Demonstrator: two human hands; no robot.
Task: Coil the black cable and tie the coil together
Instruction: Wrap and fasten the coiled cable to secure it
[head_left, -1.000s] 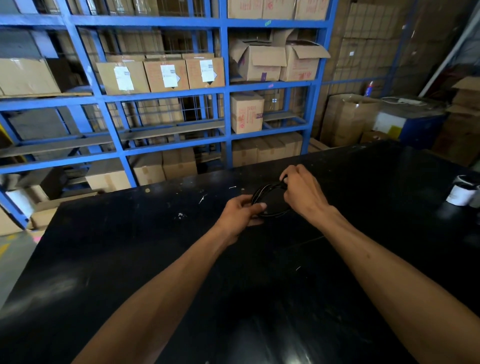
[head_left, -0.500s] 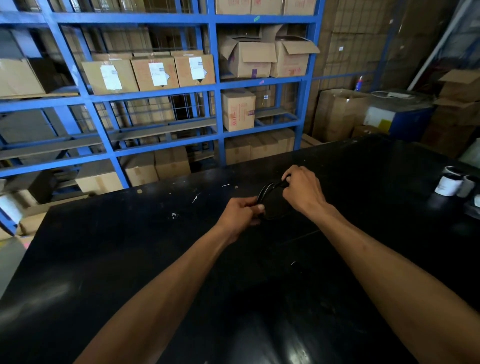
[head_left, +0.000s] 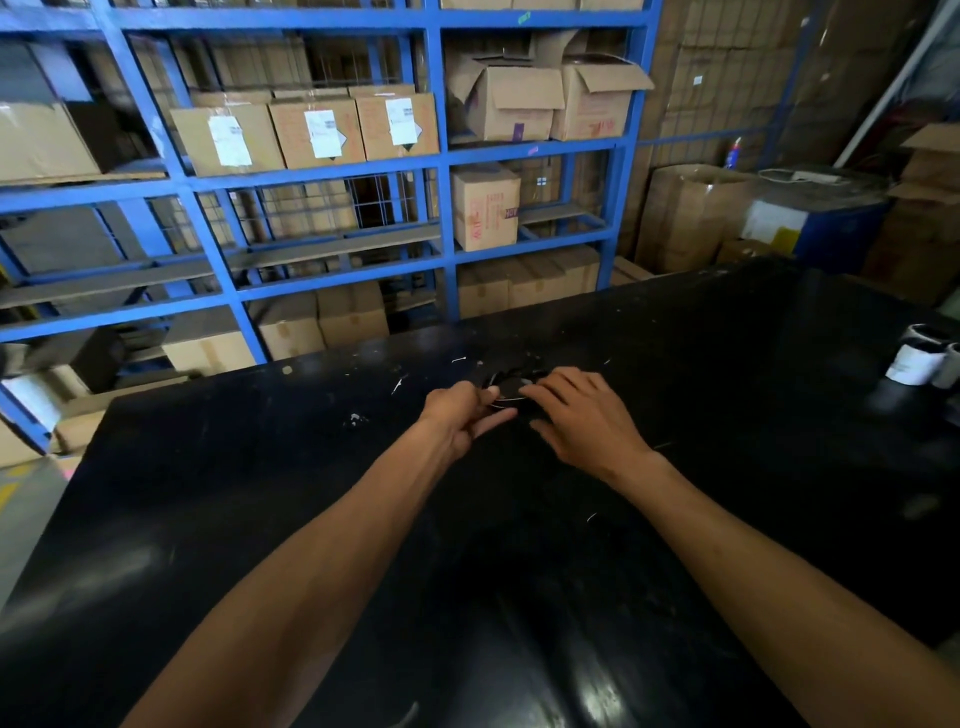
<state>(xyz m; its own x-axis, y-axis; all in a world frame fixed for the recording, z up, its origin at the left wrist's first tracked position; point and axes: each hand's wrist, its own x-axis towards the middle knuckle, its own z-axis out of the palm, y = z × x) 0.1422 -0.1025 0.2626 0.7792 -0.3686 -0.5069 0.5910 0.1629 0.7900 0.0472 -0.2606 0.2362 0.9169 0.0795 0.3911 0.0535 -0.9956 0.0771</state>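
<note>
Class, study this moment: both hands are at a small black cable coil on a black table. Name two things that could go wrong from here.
1. The left hand pinches only one edge of the black cable coil, while the right hand lies over it with fingers spread. If the pinch slips, the loops may spring apart.
2. The coil is black on a black table, so a loose end would be hard to spot; no tie is visible yet.

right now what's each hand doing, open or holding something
Left hand: closed, pinching the edge of the black cable coil.
Right hand: fingers spread, resting on the coil; a grip cannot be told.
</note>
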